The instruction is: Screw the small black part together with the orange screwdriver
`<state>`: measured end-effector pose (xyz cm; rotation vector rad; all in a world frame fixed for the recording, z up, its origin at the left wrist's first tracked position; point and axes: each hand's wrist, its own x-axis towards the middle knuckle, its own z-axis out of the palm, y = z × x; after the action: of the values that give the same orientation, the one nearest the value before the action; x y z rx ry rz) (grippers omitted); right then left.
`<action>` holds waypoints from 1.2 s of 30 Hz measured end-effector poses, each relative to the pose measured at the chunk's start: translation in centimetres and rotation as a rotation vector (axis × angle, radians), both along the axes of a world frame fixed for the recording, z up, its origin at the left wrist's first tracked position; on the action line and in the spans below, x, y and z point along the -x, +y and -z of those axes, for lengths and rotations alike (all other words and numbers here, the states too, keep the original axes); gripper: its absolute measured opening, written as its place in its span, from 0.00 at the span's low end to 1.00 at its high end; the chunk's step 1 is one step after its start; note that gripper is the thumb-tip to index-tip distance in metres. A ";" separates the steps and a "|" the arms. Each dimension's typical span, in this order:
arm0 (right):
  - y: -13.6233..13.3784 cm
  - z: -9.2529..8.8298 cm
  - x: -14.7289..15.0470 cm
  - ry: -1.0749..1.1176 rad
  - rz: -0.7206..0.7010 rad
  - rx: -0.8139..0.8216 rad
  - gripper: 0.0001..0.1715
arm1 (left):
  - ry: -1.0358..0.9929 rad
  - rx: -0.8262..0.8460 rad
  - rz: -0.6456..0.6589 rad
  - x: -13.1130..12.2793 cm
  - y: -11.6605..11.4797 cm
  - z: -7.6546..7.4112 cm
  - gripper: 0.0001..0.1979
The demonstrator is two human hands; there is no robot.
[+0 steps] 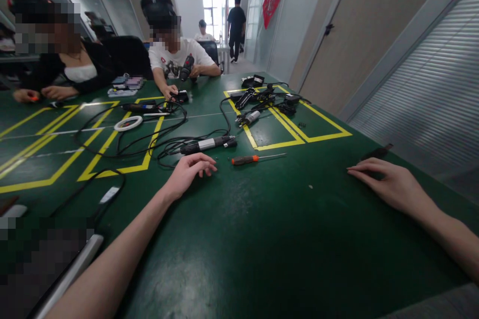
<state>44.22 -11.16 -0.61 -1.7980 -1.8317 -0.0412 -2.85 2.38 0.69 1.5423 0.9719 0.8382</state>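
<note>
My left hand (190, 171) rests low over the green table (262, 239), its fingers loosely bent and slightly apart, with nothing visible in them. Tiny dark bits, perhaps screws (217, 158), lie just past its fingertips. A screwdriver (245, 160) with a dark and orange handle lies to its right, shaft pointing right. Just behind the hand is a grey and black cylindrical power tool (205, 144) with a cord. On the right, my right hand (392, 184) has thumb and fingertips brought together; anything between them is too small to make out. A dark slim object (376, 152) lies just beyond it, near the table edge.
Yellow tape (325, 136) marks rectangles holding cables, plugs and black parts (245, 98). A white ring (128, 123) and looped black cords lie left. Across the table, a person (183, 60) holds a drill (186, 67); another person (75, 70) sits left. A small pale disc (310, 187) lies between my hands.
</note>
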 end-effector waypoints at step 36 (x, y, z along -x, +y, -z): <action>-0.7 -2.2 -1.5 0.130 0.356 -0.362 0.24 | 0.003 -0.013 0.012 0.1 0.1 -0.1 0.14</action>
<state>45.71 -11.87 1.62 -1.7915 -1.2988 -0.3584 -2.97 2.44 0.78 1.5594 0.9608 0.8351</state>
